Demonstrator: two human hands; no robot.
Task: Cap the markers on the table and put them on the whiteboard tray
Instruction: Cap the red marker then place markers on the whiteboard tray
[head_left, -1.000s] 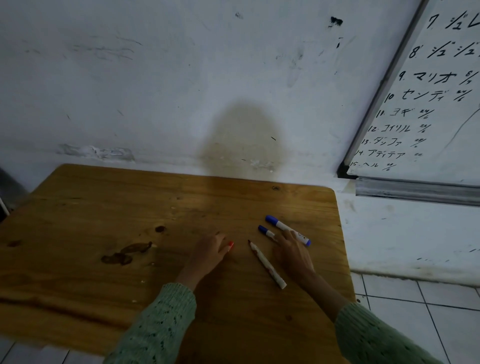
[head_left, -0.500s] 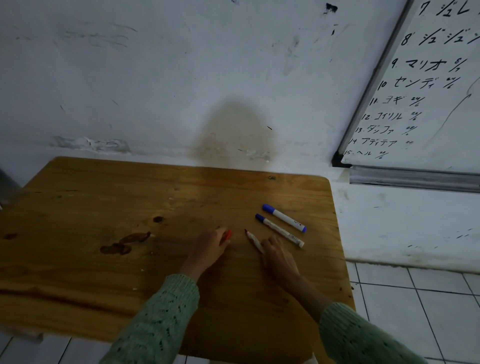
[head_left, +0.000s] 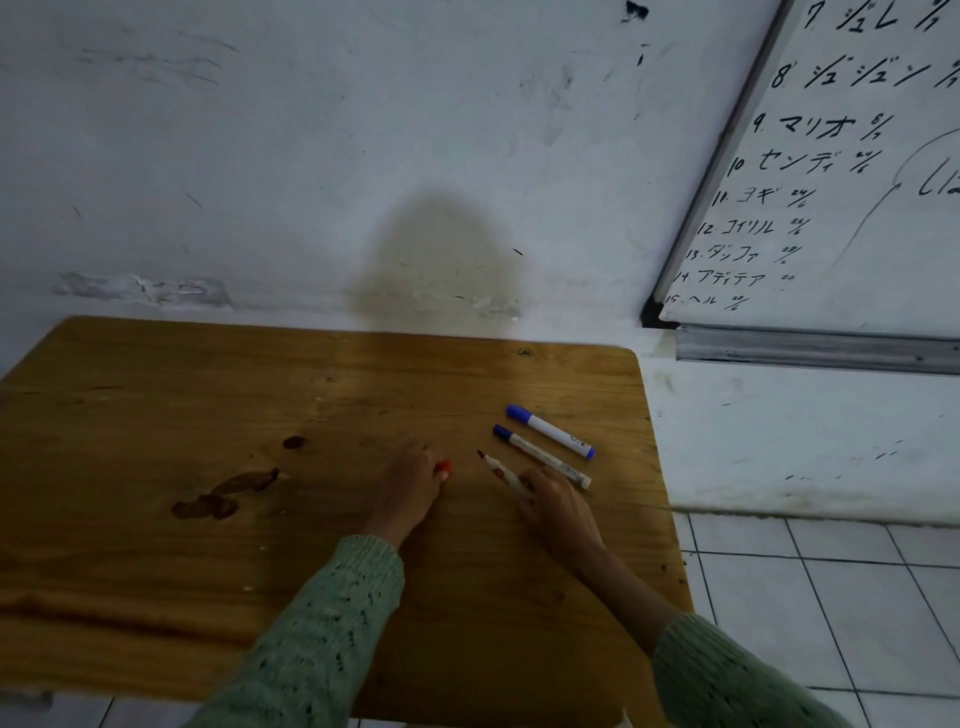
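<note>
1. Head view: left hand pinches the red cap; right hand closes on the uncapped marker on the tabletop, beside two blue markers.
2. Risk: the bare tip smears ink, or a misaligned cap slips.

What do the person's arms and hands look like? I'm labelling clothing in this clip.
Both arms wear a knitted pale green sweater flecked with dark specks, with ribbed cuffs at the wrists. The left hand and right hand are bare: no gloves, and no rings or watch can be made out.

Both arms wear green knit sleeves, seemingly dark-flecked.
</note>
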